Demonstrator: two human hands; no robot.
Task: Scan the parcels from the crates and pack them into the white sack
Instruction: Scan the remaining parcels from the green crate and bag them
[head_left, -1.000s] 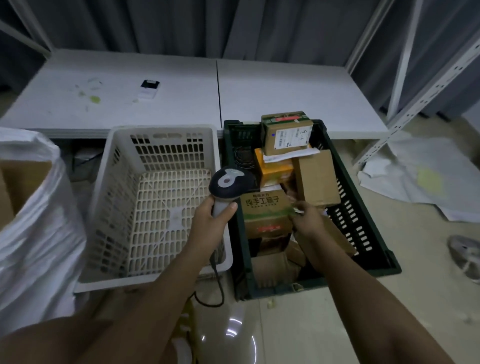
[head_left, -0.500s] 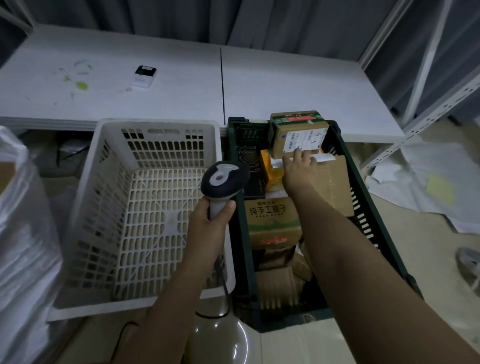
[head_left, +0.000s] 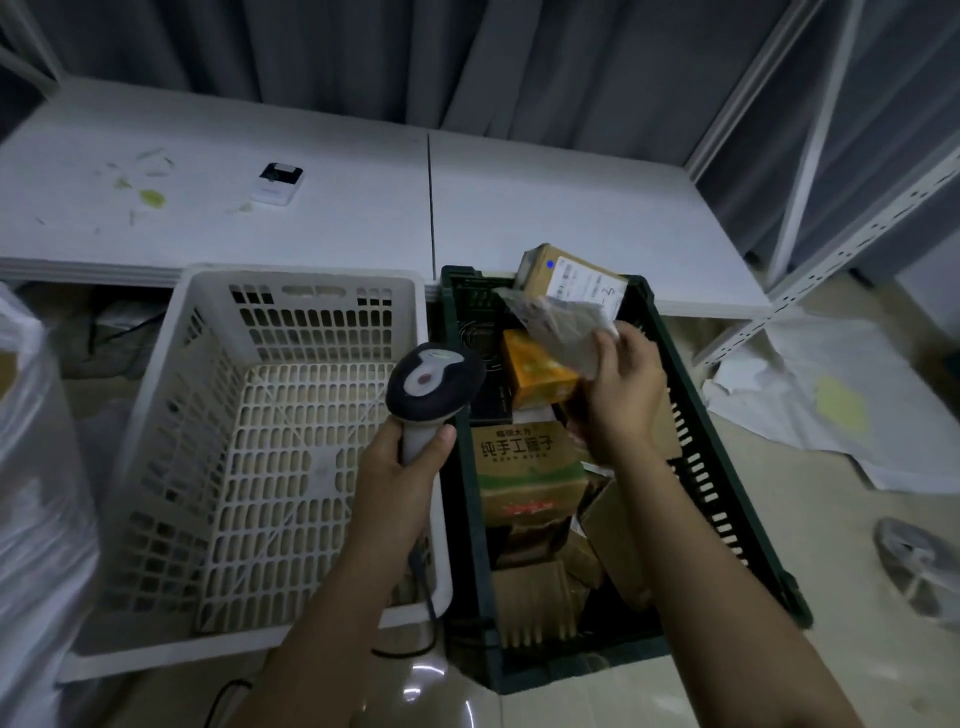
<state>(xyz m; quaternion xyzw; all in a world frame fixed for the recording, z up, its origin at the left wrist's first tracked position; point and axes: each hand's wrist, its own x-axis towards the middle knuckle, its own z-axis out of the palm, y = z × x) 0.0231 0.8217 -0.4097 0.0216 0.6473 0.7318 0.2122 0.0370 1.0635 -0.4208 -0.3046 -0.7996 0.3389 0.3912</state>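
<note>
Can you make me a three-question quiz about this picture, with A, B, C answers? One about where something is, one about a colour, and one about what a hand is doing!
1. Where is the white crate?
A. Left of the dark green crate
B. On the table
C. Inside the sack

2. What colour is the small box just left of the right hand?
A. Blue
B. Orange
C. Pink

3. What is the left hand doing?
A. Resting flat on the table
B. Hanging with nothing in it
C. Gripping the scanner

Answers:
1 A, the two crates stand side by side on the floor, the white one to the left.
2 B, its top shows orange.
3 C, the fingers wrap round the scanner's handle.
</note>
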